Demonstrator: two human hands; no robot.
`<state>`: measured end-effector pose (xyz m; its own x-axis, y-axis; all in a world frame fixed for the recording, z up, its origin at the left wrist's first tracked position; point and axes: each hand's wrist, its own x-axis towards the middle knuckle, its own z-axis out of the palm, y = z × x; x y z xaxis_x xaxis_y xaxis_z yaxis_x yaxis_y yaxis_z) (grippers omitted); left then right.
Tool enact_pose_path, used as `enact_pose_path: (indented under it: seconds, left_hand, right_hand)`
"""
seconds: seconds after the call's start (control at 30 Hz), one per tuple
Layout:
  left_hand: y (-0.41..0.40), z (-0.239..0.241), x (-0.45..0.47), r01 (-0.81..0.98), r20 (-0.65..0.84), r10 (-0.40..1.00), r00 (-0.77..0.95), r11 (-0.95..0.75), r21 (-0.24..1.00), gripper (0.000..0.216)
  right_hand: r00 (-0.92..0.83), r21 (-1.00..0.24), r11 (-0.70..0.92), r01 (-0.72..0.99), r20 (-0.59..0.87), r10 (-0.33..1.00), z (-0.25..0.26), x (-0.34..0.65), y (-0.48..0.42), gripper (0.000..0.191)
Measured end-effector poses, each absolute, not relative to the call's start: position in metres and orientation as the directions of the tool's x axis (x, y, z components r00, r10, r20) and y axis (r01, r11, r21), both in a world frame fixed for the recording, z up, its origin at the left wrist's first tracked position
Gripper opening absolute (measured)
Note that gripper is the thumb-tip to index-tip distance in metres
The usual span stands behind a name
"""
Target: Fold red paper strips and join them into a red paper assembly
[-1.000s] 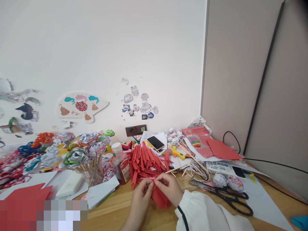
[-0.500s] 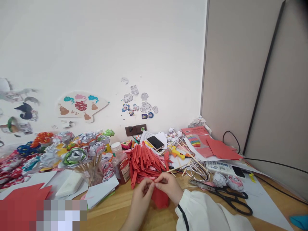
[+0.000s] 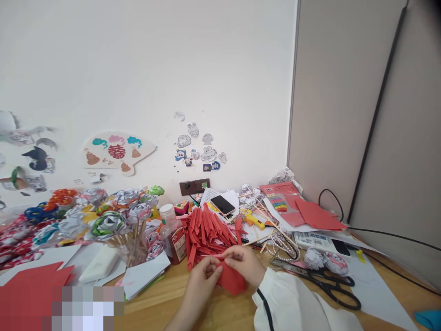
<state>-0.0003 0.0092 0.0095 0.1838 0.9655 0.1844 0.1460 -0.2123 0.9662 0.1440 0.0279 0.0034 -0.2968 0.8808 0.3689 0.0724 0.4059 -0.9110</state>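
Observation:
Above the wooden desk, a red sheet of paper [image 3: 233, 278] hangs between my two hands. My left hand [image 3: 204, 278] is closed, thumb and index finger pinching the sheet's upper left part. Its top edge is in the closed fingers of my right hand [image 3: 245, 263], which comes out of a white sleeve. Just beyond my fingertips lies a heap of folded red paper strips [image 3: 210, 230]. How the sheet is folded where my fingers meet is hard to make out.
Black-handled scissors [image 3: 330, 285] lie right of my sleeve, near crumpled paper balls [image 3: 314, 258]. A glue bottle [image 3: 174, 234] and paper flowers [image 3: 106, 224] stand left. Behind are a phone [image 3: 222, 205], a yellow glue gun [image 3: 253, 219] and red sheets [image 3: 319, 215].
The red sheet has swung up and slightly right, so more of it shows. My fingertips have moved a little apart, with the right hand shifting slightly right.

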Motion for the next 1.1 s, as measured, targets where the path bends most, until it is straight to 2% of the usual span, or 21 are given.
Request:
enact_pose_path:
  seconds: [0.07,0.2,0.33,0.43,0.67,0.87,1.1]
  left_hand:
    - [0.010,0.010,0.000,0.087,0.132,0.980,0.146,-0.146,0.986,0.017]
    - [0.014,0.013,-0.004,-0.147,0.005,1.000,0.011,-0.003,0.989,0.023]
    - [0.019,0.013,-0.010,-0.263,-0.057,0.997,-0.061,0.039,0.964,0.026]
    - [0.019,0.012,-0.010,-0.256,-0.056,0.998,-0.021,0.049,0.965,0.024]
    - [0.020,0.011,-0.012,-0.079,0.036,0.995,0.098,-0.028,0.996,0.024]
    - [0.024,0.011,-0.014,-0.096,-0.048,0.985,0.163,0.065,0.993,0.038]
    - [0.024,0.011,-0.017,-0.154,-0.006,0.984,0.179,0.034,0.987,0.036]
  right_hand:
    - [-0.303,-0.905,0.413,0.101,0.368,0.879,0.007,0.147,0.028,0.023]
    - [-0.277,-0.919,0.382,0.098,0.344,0.897,0.016,0.161,0.033,0.026]
    - [-0.357,-0.962,0.266,0.062,0.228,0.906,0.015,0.170,0.040,0.030]
    - [-0.386,-0.985,0.173,-0.007,0.162,0.908,0.008,0.168,0.043,0.031]
    - [-0.415,-0.990,0.141,-0.025,0.138,0.899,-0.001,0.164,0.045,0.030]
    - [-0.441,-0.970,0.214,-0.115,0.243,0.864,-0.001,0.163,0.043,0.029]
    - [-0.520,-0.984,0.096,-0.149,0.161,0.839,0.000,0.160,0.041,0.034]
